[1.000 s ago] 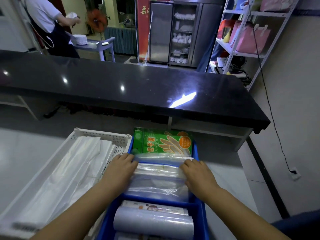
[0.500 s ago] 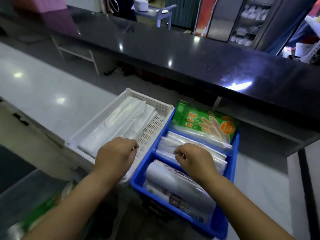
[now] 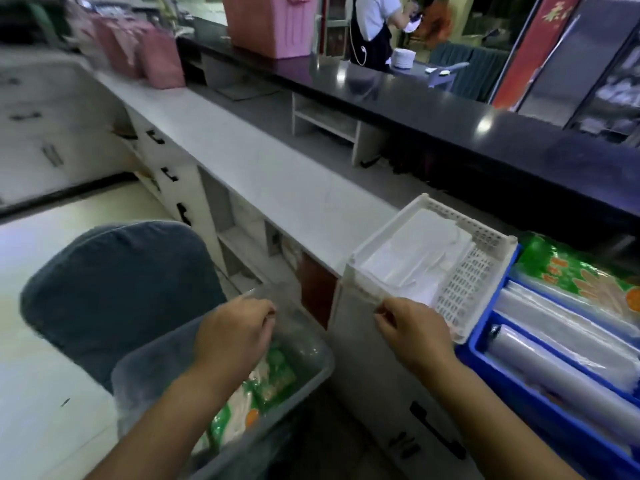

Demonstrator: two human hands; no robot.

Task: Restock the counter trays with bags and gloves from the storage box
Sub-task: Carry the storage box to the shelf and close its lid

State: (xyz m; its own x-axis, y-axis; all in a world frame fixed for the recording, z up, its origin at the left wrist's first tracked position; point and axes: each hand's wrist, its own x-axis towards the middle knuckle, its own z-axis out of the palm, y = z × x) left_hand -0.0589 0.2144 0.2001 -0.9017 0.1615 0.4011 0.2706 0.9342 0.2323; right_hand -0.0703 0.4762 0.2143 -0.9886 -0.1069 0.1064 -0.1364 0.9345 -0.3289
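Observation:
A clear storage box (image 3: 149, 372) sits low at my left, with green glove packs (image 3: 266, 382) inside. My left hand (image 3: 235, 336) hovers over it, fingers pinched on a thin clear plastic bag (image 3: 282, 301). My right hand (image 3: 414, 336) is at the front corner of the white perforated tray (image 3: 498, 239), which holds white bags (image 3: 419, 252). Its fingers are curled; I cannot tell if they hold anything. To the right, the blue tray (image 3: 481, 351) holds a green glove pack (image 3: 571, 275), clear bags (image 3: 568, 318) and a roll (image 3: 561, 365).
Both trays rest on a white counter (image 3: 263, 161) with drawers beneath. A black raised counter (image 3: 450, 109) runs behind it. Pink bags (image 3: 152, 60) and a pink basket (image 3: 270, 22) stand far left. A grey-blue chair (image 3: 114, 289) is beside the box. A person (image 3: 372, 22) stands in the background.
My view has swung left and down. Both hands left the blue tray: the left went down to the storage box, the right came to the white tray's front corner.

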